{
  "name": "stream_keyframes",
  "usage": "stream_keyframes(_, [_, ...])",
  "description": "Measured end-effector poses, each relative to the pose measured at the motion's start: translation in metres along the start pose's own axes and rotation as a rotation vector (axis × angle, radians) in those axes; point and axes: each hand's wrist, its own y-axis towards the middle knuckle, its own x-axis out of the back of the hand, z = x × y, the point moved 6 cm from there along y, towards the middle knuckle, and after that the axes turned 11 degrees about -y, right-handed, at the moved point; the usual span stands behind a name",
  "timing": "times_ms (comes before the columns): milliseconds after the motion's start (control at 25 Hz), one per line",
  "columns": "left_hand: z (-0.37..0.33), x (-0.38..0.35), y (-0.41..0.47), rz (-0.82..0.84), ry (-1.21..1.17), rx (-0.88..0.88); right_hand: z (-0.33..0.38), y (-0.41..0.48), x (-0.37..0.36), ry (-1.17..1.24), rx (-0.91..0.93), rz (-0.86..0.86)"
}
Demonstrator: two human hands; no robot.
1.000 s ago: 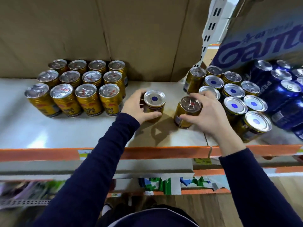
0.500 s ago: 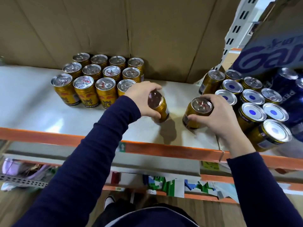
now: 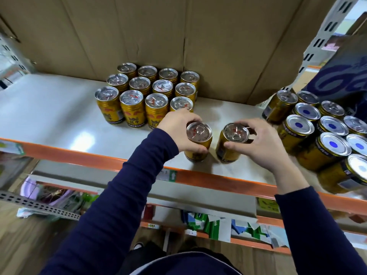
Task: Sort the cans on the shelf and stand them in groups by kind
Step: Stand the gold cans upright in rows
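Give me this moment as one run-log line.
left hand: grips left gold can, pull-tab up | right hand: grips right gold can, pull-tab up | both cans: shelf front, between gold can block and blue-dot cans

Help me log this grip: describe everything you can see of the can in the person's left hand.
The can is a gold, metal-looking cylinder with a silver lid bearing a ring pull and small red marks. It stands roughly upright, lid up, near the front edge of the pale shelf; whether its base rests there I cannot tell. The left hand grips its upper part, fingers behind, thumb across the front. A similar can stands to its right, apart.
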Motion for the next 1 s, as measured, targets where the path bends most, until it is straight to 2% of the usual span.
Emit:
stream_keyframes(200, [0.04, 0.045, -0.038, 0.051, 0.006, 0.018, 0.065, 0.012, -0.034, 0.052, 0.035, 0.038])
stream_keyframes(480, [0.111, 0.123, -0.084, -0.082, -0.042, 0.054, 0.164, 0.021, -0.09, 0.086, 0.086, 0.048])
stream_keyframes(640, [0.147, 0.158, -0.081, -0.087, -0.018, 0.085, 0.183, 0.021, -0.098, 0.044, 0.048, 0.021])
stream_keyframes(1000, [0.175, 0.161, -0.082, -0.161, -0.028, 0.089, 0.187, 0.007, -0.104, 0.072, -0.068, -0.016])
